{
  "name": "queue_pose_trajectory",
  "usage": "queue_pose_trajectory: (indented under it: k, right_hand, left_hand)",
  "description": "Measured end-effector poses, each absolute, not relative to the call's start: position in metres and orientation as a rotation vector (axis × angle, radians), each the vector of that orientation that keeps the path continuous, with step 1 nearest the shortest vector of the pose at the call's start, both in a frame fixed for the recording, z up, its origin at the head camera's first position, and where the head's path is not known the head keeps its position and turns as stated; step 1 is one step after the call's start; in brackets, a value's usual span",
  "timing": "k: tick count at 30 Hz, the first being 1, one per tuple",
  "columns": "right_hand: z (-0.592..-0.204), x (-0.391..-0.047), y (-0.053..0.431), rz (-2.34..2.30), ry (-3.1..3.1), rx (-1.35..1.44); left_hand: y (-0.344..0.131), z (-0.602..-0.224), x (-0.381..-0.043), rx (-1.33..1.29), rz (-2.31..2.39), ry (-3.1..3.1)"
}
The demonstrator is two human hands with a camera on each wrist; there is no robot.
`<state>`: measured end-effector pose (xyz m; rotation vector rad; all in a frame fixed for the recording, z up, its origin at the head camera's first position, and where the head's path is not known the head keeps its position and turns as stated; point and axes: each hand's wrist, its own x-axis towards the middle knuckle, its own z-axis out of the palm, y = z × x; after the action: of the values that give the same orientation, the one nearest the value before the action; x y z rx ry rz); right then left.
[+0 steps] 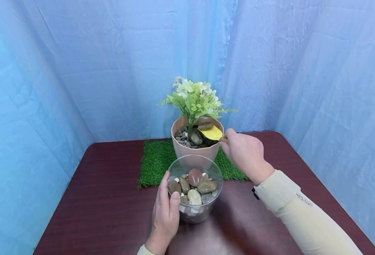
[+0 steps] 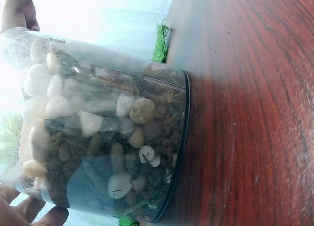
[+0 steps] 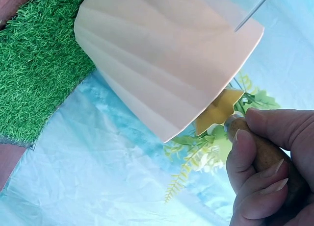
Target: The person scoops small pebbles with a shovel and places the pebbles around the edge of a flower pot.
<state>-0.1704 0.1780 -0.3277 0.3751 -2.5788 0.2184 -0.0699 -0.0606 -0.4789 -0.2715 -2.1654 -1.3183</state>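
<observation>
My right hand [image 1: 243, 150] grips the wooden handle [image 3: 267, 155] of a small hand trowel, whose yellow blade [image 1: 212, 132] lies over the rim of a pale pink flower pot [image 1: 195, 152]. A large brown stone [image 1: 205, 125] rests at the blade's far edge, above dark stones in the pot. Green leaves and white flowers [image 1: 190, 97] stand upright in it, with small pebbles around the stem. In front of the pot is a clear container [image 2: 98, 113] filled with pebbles and larger smooth stones [image 1: 195, 177]. My left hand [image 1: 166, 212] rests against its left side, thumb near the rim, fingers extended.
A green artificial grass mat [image 1: 155, 163] lies under the pot on the dark red wooden table [image 1: 111, 198]. Light blue curtains [image 1: 127, 71] hang behind and on both sides. The container stands close in front of the pot, nearly touching it in the head view.
</observation>
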Motion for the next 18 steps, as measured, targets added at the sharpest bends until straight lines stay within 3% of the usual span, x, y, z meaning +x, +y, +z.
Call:
queue_pose_trajectory:
  k: [18]
  right_hand:
    - [-0.324, -0.194, 0.164, 0.193, -2.786, 0.275]
  left_hand:
    - [-0.06, -0.479, -0.07, -0.274, -1.328, -2.162]
